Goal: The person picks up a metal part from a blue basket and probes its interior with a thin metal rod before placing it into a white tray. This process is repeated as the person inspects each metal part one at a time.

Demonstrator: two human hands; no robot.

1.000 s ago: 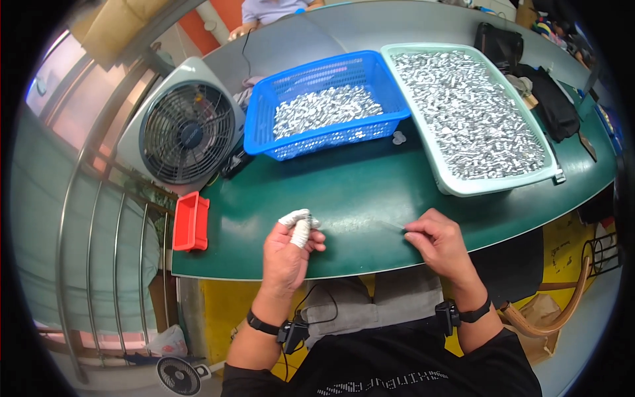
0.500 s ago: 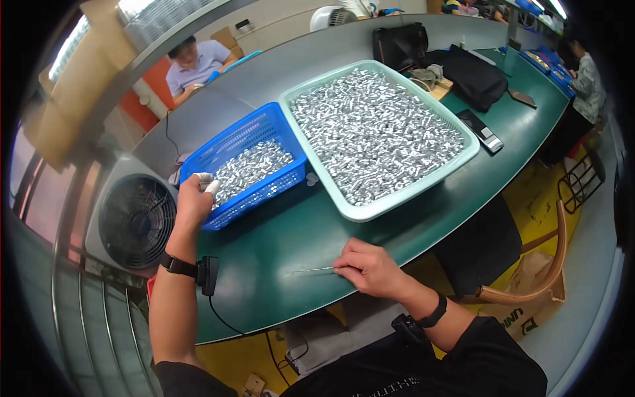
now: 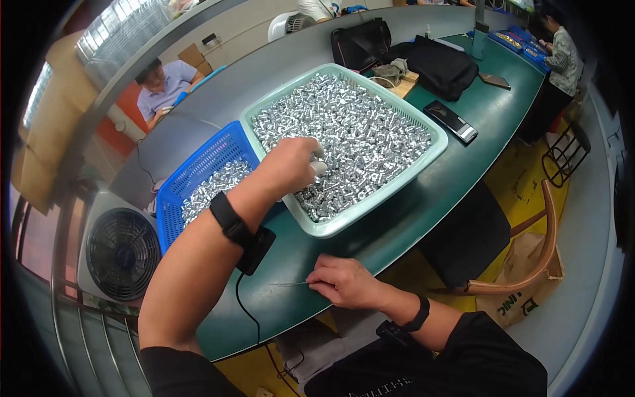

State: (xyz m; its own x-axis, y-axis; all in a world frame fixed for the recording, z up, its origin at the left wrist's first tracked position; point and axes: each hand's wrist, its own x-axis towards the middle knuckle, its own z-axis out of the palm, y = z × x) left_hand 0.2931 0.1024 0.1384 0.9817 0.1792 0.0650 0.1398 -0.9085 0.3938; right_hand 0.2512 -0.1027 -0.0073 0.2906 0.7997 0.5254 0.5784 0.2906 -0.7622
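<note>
My left hand [image 3: 292, 164] is over the near left part of a pale green basket [image 3: 329, 230] heaped with small silvery metal pieces [image 3: 364, 135]. White covers sit on its thumb and a finger, whose tips are bent and a little apart at the pieces. I see nothing held between them; its other fingers are hidden. Above the table's near edge, my right hand [image 3: 340, 281] pinches a thin metal needle-like tool [image 3: 290, 284], pointing left. A blue basket [image 3: 221, 142] to the left holds more of the metal pieces, partly hidden by my left forearm.
A dark phone [image 3: 451, 122] lies right of the green basket, with black bags [image 3: 436, 66] behind. The green table [image 3: 228, 324] has a curved edge; a chair [image 3: 512, 264] stands right. A fan [image 3: 124, 245] is at left. Two people work farther off. A cable hangs from my left wrist.
My left hand has moved right from the blue basket to the pale green basket. My right hand still pinches the tool. The whole view has shifted slightly.
</note>
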